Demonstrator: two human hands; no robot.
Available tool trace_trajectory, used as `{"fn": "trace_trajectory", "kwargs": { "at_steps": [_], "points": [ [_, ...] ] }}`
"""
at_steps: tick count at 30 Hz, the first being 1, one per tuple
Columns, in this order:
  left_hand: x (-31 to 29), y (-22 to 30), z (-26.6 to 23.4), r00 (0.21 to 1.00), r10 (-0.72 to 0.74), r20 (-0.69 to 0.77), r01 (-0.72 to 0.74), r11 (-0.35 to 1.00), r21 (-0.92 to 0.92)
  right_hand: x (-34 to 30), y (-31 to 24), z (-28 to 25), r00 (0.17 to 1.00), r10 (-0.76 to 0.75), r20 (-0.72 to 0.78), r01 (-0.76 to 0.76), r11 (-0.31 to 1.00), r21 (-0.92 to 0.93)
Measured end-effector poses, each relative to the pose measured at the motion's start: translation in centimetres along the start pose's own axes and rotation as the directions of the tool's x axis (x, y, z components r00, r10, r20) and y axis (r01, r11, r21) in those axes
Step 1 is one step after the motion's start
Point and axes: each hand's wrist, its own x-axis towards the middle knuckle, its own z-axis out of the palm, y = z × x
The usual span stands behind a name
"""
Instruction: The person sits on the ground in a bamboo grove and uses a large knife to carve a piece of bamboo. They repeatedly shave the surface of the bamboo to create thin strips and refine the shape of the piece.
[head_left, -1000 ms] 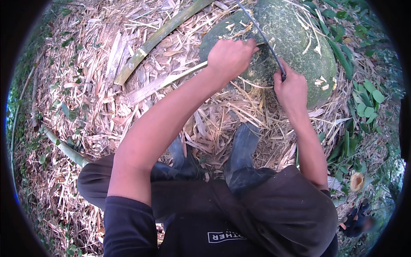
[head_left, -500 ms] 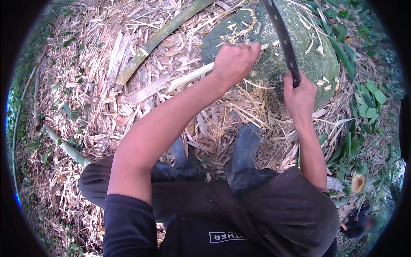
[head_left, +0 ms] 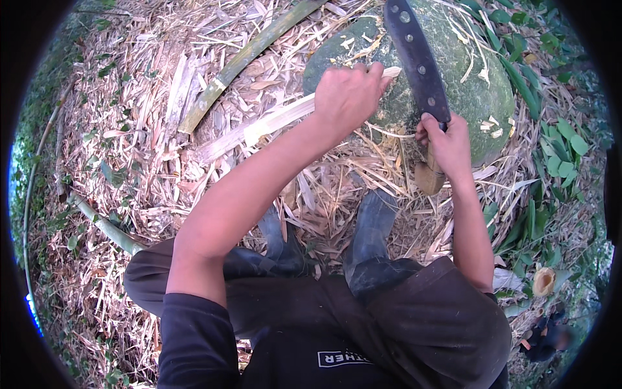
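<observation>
My left hand (head_left: 350, 94) is closed around a pale split strip of bamboo or wood (head_left: 280, 120). The strip slants from lower left to upper right, and its tip pokes out past my fingers over a large, mossy green boulder (head_left: 483, 107). In my right hand (head_left: 448, 144) is a machete (head_left: 418, 61) with a wooden handle, its dark blade dotted with a row of round holes. The blade points up and away over the boulder, its flat face turned toward the view. A gap lies between the blade and the strip's tip. Thin shavings dot the boulder's top.
A green bamboo pole (head_left: 243, 61) lies on the litter at the far left. Dry chips and strips (head_left: 152, 172) cover the ground around my dark boots (head_left: 370, 223). Leafy plants (head_left: 560, 152) grow at right, near a cut, hollow pale piece (head_left: 543, 282).
The machete has rolled so its flat face shows and its handle comes into view. My left hand has shifted slightly left, and the strip now shows a broader face.
</observation>
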Motion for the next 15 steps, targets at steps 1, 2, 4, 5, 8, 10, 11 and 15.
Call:
{"fn": "trace_trajectory", "kwargs": {
  "at_steps": [1, 2, 4, 5, 8, 10, 11, 15],
  "points": [
    [0.1, -0.2, 0.0, 1.0, 0.014, 0.009, -0.014, 1.0, -0.018, -0.1, -0.2, 0.0, 0.999, -0.04, -0.018, 0.039, 0.998, -0.052],
    [0.3, -0.4, 0.0, 0.999, 0.028, 0.017, -0.028, 0.999, -0.036, -0.3, -0.1, -0.1, 0.996, -0.084, -0.037, 0.079, 0.99, -0.121],
    [0.4, -0.4, -0.2, 0.998, 0.006, 0.067, 0.001, 0.995, -0.104, -0.9, -0.1, -0.3, 0.983, -0.174, -0.064, 0.152, 0.954, -0.259],
    [0.5, -0.3, -0.3, 0.993, -0.028, 0.111, 0.045, 0.987, -0.151, -1.2, -0.4, -0.2, 0.976, -0.203, -0.078, 0.172, 0.94, -0.296],
    [0.8, -0.5, -0.9, 0.978, -0.041, 0.206, 0.09, 0.968, -0.234, -1.7, -2.6, 0.5, 0.963, -0.254, -0.092, 0.198, 0.896, -0.399],
    [1.0, -1.0, -0.8, 0.97, 0.009, 0.242, 0.063, 0.956, -0.285, -1.7, -3.7, 0.9, 0.97, -0.23, -0.073, 0.172, 0.871, -0.46],
    [1.0, -1.3, -0.6, 0.966, 0.048, 0.253, 0.036, 0.948, -0.317, -1.6, -3.5, 0.9, 0.961, -0.264, -0.077, 0.197, 0.856, -0.479],
    [2.0, -1.3, -0.8, 0.884, -0.071, 0.462, 0.239, 0.918, -0.317, -1.1, -3.5, 1.1, 0.96, -0.273, -0.066, 0.195, 0.817, -0.543]
  ]
}}
